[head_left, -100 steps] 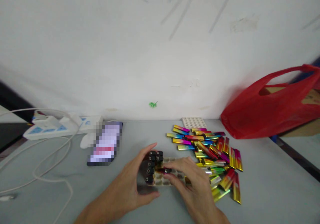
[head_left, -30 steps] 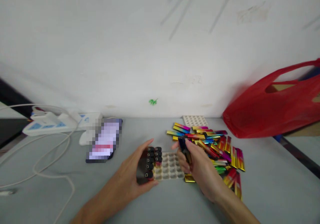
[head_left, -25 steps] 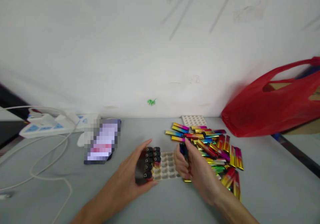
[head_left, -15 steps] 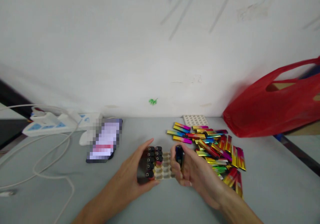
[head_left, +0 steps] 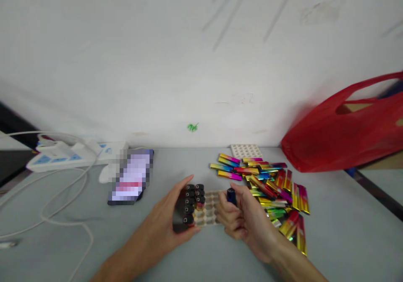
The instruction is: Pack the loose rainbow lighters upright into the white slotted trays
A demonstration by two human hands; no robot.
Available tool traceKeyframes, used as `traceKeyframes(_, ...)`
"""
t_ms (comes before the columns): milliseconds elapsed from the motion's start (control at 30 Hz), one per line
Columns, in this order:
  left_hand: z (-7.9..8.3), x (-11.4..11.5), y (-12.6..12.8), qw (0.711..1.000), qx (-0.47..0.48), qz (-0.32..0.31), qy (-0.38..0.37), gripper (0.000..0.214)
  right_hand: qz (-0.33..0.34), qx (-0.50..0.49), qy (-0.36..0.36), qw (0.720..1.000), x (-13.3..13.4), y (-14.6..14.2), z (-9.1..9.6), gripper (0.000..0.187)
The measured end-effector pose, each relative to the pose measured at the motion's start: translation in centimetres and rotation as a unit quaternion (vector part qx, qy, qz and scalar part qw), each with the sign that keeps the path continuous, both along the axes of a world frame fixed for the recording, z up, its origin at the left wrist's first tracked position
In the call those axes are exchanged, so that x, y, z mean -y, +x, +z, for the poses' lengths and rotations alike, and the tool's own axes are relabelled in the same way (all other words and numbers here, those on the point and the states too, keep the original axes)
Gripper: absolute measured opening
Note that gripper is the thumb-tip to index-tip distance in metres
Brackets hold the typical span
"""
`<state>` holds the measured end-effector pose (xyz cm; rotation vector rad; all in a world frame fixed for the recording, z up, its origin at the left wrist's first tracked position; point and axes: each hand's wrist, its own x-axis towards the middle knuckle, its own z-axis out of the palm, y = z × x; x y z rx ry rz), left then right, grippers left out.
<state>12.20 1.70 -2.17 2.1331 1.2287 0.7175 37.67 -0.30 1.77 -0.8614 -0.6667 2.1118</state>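
My right hand (head_left: 244,222) has its grip closed around a dark blue lighter (head_left: 231,195), held upright, cap up, just above the right end of the tray (head_left: 206,224) on the counter (head_left: 94,248). My left hand (head_left: 170,225) has its grip clasped on the tray's left end, beside the standing lighters (head_left: 192,199). The empty cells (head_left: 211,208) lie between my hands.

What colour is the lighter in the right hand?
Dark blue; the lighter shows in the head view.

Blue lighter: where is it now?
Head view, centre: the lighter is upright in the right hand, at the right edge of the tray held by the left hand, left of the pile.
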Motion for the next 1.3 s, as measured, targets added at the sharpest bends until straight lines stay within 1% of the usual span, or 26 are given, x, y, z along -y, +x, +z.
traceKeyframes(267, 0.14, 0.13, -0.02, 1.0, -0.003, 0.0, -0.011, 0.106, -0.038, 0.027, 0.001, 0.999, 0.09, -0.21, -0.25, 0.054)
traceKeyframes(467, 0.22, 0.17, -0.05, 1.0, -0.004, -0.001, -0.014, 0.105, -0.028, 0.024, -0.009, 0.999, 0.01, -0.06, 0.02, 0.059)
traceKeyframes(733, 0.13, 0.14, -0.07, 1.0, 0.004, 0.006, -0.013, 0.105, -0.022, 0.027, -0.004, 0.999, -0.08, -0.07, 0.22, 0.061)
traceKeyframes(1033, 0.14, 0.05, -0.03, 1.0, 0.0, 0.009, -0.012, 0.104, -0.02, 0.05, -0.008, 0.999, 0.09, -0.04, 0.25, 0.06)
traceKeyframes(1300, -0.1, 0.13, -0.13, 1.0, -0.008, -0.003, -0.021, 0.106, -0.027, 0.049, 0.009, 0.998, 0.14, -0.22, 0.15, 0.057)
